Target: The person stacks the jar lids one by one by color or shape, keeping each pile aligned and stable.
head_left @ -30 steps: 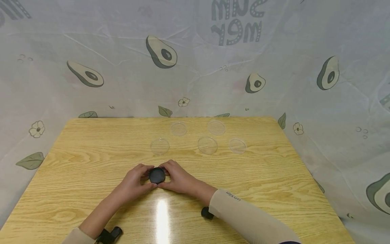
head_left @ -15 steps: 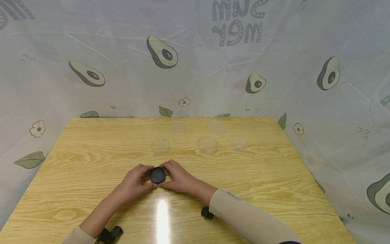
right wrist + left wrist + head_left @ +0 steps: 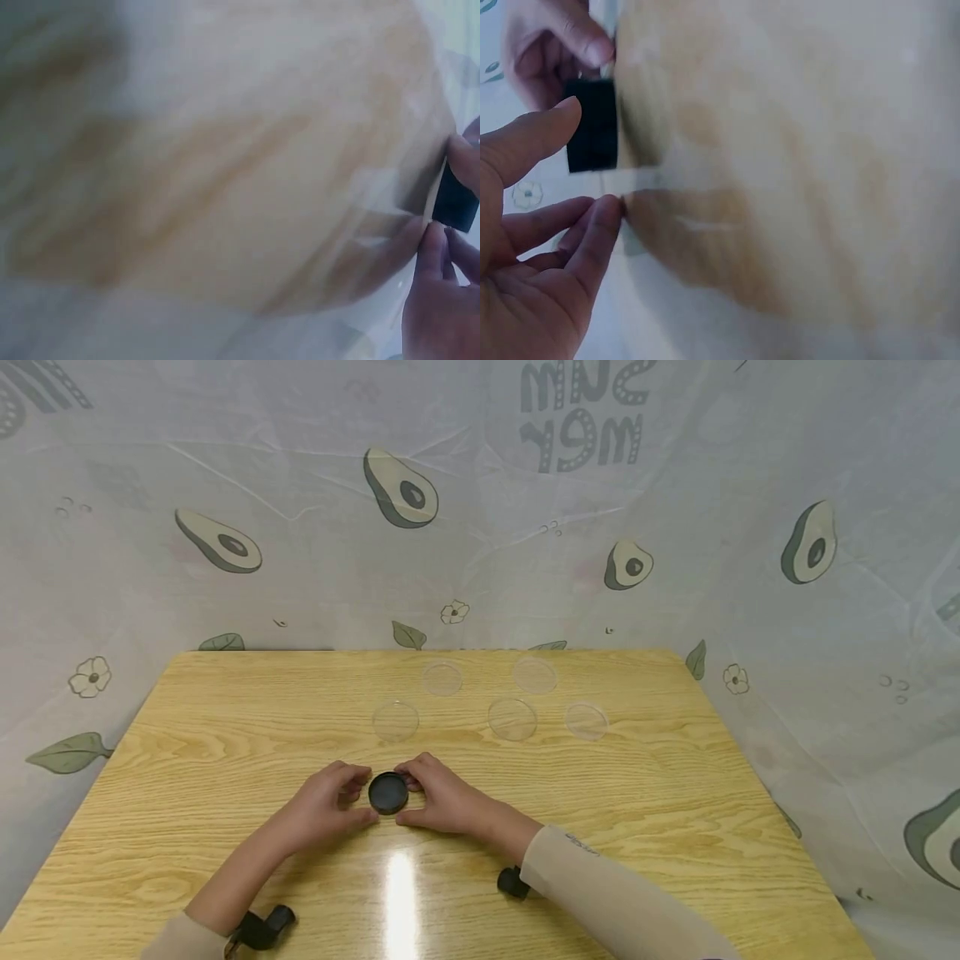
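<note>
A small black round container [image 3: 387, 793] with a raised rim sits on the wooden table between my hands. My left hand [image 3: 326, 806] curves around its left side, with a narrow gap between fingertips and rim. On the opposite side my right hand [image 3: 444, 799] is just as close, thumb spread below the rim and fingertips right at the upper edge. Seen edge-on in the left wrist view, the container [image 3: 594, 126] is partly overlapped by my left thumb. The right wrist view catches it at the far right edge [image 3: 454, 199], between blurred fingers.
Behind the hands, several clear round discs lie on the table, among them one at front left [image 3: 395, 722] and one in the middle [image 3: 512, 719]. A printed cloth [image 3: 480, 568] hangs along the table's back and sides. Black wrist cameras [image 3: 513, 883] sit below both forearms.
Both hands held the container by its sides before. Now the fingers have spread off it, the left hand drawing slightly left and the right slightly right; the container stays in place.
</note>
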### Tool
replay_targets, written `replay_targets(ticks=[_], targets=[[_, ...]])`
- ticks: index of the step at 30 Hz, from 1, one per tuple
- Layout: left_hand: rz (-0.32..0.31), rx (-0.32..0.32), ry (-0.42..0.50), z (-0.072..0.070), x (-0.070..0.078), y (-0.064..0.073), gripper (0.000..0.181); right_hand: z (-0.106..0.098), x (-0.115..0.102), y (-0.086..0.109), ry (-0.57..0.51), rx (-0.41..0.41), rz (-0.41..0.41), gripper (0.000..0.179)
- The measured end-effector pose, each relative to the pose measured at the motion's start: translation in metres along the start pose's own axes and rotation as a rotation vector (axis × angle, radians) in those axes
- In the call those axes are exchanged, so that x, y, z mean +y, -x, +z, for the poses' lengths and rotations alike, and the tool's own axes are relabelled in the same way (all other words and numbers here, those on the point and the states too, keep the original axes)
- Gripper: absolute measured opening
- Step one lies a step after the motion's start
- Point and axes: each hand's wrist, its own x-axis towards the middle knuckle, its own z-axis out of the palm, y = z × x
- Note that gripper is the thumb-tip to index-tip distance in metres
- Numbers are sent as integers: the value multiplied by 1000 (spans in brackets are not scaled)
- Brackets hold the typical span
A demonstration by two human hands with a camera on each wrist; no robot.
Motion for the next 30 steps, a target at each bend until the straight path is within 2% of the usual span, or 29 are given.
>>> replay_targets(ticks=[4, 11, 16, 26, 30], targets=[[-19, 8, -35, -10, -5, -3, 62, -7, 2, 3, 11, -17, -13, 65], [-19, 97, -104, -26, -17, -14, 56, -21, 15, 5, 4, 10, 1, 59], [-17, 137, -122, -33, -24, -31, 57, -34, 27, -1, -4, 68, 40, 59], [-17, 122, -151, -37, -29, -71, 65, -52, 38, -20, 27, 164, 70, 63], [11, 125, -162, -36, -29, -83, 66, -55, 39, -30, 65, 190, 87, 65]])
